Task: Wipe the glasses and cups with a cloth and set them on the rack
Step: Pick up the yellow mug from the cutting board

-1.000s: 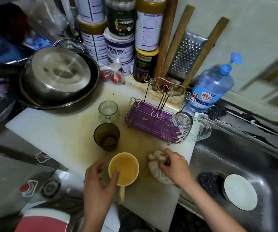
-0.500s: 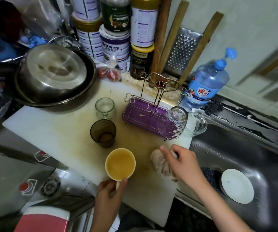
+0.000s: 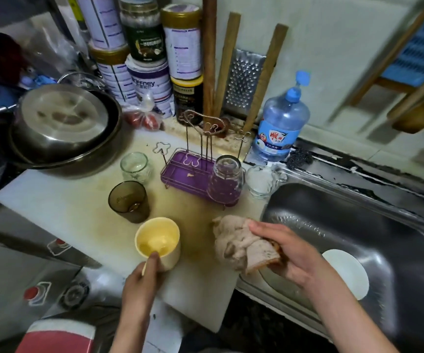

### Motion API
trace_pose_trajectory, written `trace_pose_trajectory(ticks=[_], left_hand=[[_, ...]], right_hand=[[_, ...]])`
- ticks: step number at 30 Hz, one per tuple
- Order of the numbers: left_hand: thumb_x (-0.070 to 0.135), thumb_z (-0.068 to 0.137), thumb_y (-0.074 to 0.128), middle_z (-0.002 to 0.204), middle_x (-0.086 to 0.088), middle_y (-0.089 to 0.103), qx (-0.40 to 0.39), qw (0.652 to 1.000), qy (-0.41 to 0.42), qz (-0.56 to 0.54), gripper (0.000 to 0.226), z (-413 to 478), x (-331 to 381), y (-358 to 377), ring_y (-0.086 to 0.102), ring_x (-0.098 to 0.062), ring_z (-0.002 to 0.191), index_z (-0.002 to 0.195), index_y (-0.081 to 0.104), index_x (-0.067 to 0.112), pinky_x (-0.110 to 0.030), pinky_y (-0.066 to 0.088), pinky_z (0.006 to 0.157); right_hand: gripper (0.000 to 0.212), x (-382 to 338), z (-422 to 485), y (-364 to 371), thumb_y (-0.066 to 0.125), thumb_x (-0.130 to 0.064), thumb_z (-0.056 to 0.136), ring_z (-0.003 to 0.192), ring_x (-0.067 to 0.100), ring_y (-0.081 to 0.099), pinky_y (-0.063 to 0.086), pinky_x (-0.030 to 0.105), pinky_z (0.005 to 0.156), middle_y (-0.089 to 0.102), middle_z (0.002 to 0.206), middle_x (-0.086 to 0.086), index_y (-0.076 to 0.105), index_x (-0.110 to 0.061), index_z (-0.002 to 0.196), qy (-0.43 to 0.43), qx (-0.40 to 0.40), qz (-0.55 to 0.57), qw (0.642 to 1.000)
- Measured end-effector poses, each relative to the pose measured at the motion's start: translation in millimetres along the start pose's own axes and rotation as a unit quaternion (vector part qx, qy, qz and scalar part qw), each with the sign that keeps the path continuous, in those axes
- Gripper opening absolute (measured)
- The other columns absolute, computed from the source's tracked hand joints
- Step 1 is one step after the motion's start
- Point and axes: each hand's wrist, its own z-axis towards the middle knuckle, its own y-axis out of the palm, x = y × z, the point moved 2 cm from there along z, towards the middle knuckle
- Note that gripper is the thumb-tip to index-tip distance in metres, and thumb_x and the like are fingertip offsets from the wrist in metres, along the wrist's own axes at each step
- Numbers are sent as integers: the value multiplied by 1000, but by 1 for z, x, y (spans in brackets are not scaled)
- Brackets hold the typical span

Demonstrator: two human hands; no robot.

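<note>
The purple-and-white tin (image 3: 147, 85) in the stack at the back carries the brand letters "riffney" in dark print, the first letter hidden. The blue label (image 3: 273, 140) on the clear plastic bottle (image 3: 285, 112) shows a large red Chinese character, seemingly "雕". Print on the green jar (image 3: 144, 34) and the other tins (image 3: 183, 47) is too blurred to read.

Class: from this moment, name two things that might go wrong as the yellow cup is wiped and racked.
1. The left hand grips the yellow cup at its handle, near the front edge of the board; it may slip.
2. The clear mug stands at the sink rim beside the rack; the right hand, holding the cloth, might knock it in.
</note>
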Motion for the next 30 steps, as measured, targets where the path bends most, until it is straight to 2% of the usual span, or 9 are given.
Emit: trace_pose_trajectory(ticks=[3, 6, 10, 14, 17, 20, 26, 28, 30], left_hand=[[33, 99, 51, 97, -16, 65, -23, 993, -38, -110, 31, -23, 7, 13, 66, -31, 89, 85, 61, 7, -38, 48, 92], [27, 98, 54, 91, -16, 64, -53, 988, -35, -143, 30, -54, 15, 36, 66, -28, 78, 87, 61, 1, -37, 48, 91], [31, 95, 56, 91, -9, 64, -96, 984, -6, -147, 32, -94, 27, 69, 69, -31, 82, 88, 63, 0, -40, 52, 91], [38, 89, 57, 72, -7, 73, -161, 977, 45, -134, 38, -129, 47, 103, 70, -39, 89, 89, 66, 1, -36, 61, 72], [55, 64, 71, 87, -19, 74, -213, 968, 63, -120, 67, -150, 63, 134, 73, -34, 79, 100, 66, -2, -31, 62, 63], [42, 69, 59, 98, -24, 66, -268, 956, 69, -98, 57, -167, 78, 162, 72, -27, 66, 106, 64, -1, -28, 60, 58], [40, 77, 52, 99, -38, 63, -397, 915, 70, -25, 72, -188, 109, 202, 69, -26, 63, 119, 51, -19, -30, 61, 57], [41, 78, 50, 96, -34, 66, -438, 895, 77, 21, 65, -193, 121, 210, 69, -25, 64, 113, 59, -14, -29, 61, 57], [42, 80, 48, 89, -29, 68, -473, 874, 91, 70, 52, -200, 133, 217, 69, -24, 64, 92, 70, -4, -28, 60, 55]], right_hand=[[71, -4, -17, -18, 98, -24, 27, 76, 29, 73, 61, 41, 65, 72, 96, 23, 77, 1, 89, -36, -22, 55, 998], [51, -15, -46, -35, 93, -25, 37, 76, 24, 73, 61, 40, 66, 74, 90, 15, 79, -8, 83, -85, -23, 76, 993], [67, -32, -88, -63, 97, -27, 32, 85, 22, 73, 60, 38, 72, 74, 97, 12, 78, -12, 94, -182, -84, 104, 974], [50, -52, -133, -80, 86, -45, 58, 97, 11, 69, 55, 26, 82, 74, 101, -2, 76, -27, 103, -340, -98, -44, 934], [34, -62, -166, -98, 69, -44, 77, 111, 4, 62, 45, 17, 93, 70, 112, -14, 71, -38, 110, -458, 4, -201, 866], [23, -64, -186, -121, 58, -38, 87, 108, 1, 58, 40, 13, 93, 65, 108, -19, 71, -35, 105, -523, 58, -257, 811], [20, -62, -198, -162, 52, -40, 94, 94, 13, 52, 46, 21, 81, 49, 102, -4, 58, -22, 100, -570, 86, -315, 754], [33, -64, -187, -174, 51, -46, 93, 93, 16, 54, 49, 24, 78, 52, 105, 1, 57, -16, 107, -555, 91, -320, 762], [43, -64, -175, -185, 55, -55, 88, 109, 6, 57, 48, 18, 87, 56, 120, -11, 50, -32, 124, -525, 84, -286, 797]])
